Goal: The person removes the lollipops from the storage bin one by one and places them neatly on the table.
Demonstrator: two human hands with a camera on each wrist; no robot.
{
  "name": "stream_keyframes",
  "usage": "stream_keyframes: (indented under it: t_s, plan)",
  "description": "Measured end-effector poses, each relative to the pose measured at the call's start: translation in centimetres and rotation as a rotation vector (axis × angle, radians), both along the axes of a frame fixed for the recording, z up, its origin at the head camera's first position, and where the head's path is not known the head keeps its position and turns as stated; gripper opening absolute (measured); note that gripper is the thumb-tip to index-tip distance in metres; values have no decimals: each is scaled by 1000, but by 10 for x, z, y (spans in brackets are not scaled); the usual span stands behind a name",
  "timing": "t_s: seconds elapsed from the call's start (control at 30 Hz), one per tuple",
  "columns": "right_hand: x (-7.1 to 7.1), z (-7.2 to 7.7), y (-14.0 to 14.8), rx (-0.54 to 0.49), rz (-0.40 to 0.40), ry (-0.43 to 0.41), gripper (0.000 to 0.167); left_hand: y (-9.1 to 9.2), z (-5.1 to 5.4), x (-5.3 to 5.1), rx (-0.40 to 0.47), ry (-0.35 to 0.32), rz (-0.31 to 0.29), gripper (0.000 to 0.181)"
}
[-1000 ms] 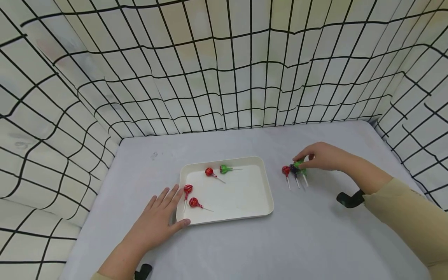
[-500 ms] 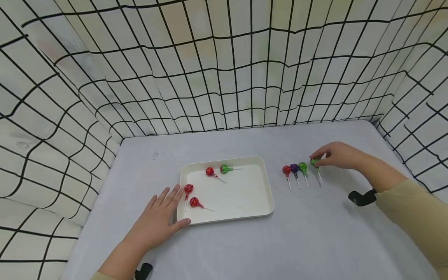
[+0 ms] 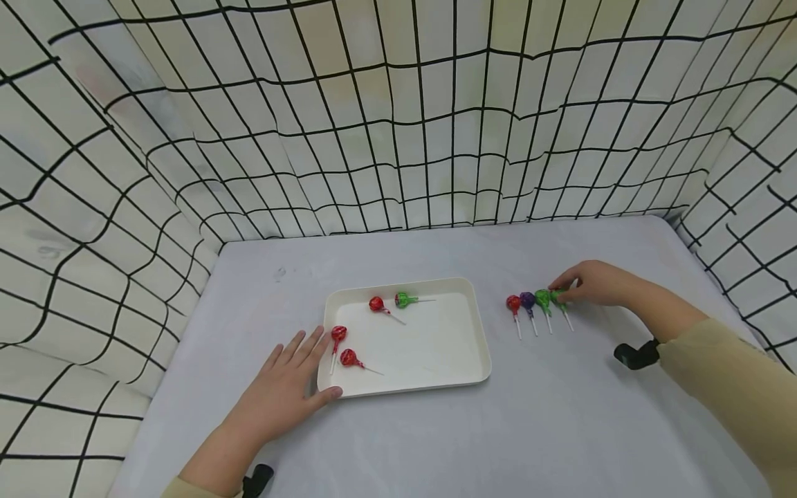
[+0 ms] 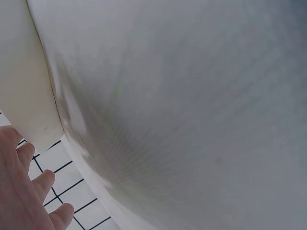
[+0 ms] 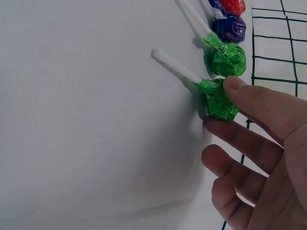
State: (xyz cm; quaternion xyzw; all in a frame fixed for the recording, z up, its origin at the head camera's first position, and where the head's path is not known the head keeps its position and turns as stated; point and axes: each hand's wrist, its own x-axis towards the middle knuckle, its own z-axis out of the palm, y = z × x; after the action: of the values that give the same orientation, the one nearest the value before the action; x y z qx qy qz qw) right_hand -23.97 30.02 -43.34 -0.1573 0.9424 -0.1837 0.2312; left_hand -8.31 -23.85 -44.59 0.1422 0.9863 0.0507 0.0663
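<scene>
My right hand [image 3: 596,283] pinches the wrapped head of a green lollipop [image 5: 221,104] between thumb and forefinger, at the right end of a row. Beside it lie another green lollipop [image 3: 543,300], a purple lollipop [image 3: 528,300] and a red lollipop [image 3: 513,303], sticks towards me. My left hand [image 3: 281,387] has its fingers spread, touching the left edge of a white tray [image 3: 429,349]. On the tray are a green lollipop [image 3: 405,299] and three red ones: an upper lollipop [image 3: 376,304], a left lollipop [image 3: 338,333] and a lower lollipop [image 3: 350,357].
A white cloth covers the table [image 3: 498,429]. White panels with a black grid [image 3: 429,138] rise behind it and at both sides. A black device [image 3: 636,355] sits at the right wrist, and another black device [image 3: 257,480] at the left wrist.
My right hand first moved right from the row, taking the end green lollipop, then came back slightly left, so it lies close beside the other green one. The left hand has stayed at the tray.
</scene>
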Motion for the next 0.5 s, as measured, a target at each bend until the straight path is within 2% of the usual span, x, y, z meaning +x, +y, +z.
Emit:
stream_keyframes:
  t_s: [0.33,0.5]
  plan:
    - [-1,-8,3,-16,-16,26,31,0,-1,0,6,4,0,97]
    - [-3,-10,5,-38,-8,36,36,1,0,-1,-1,0,5,98]
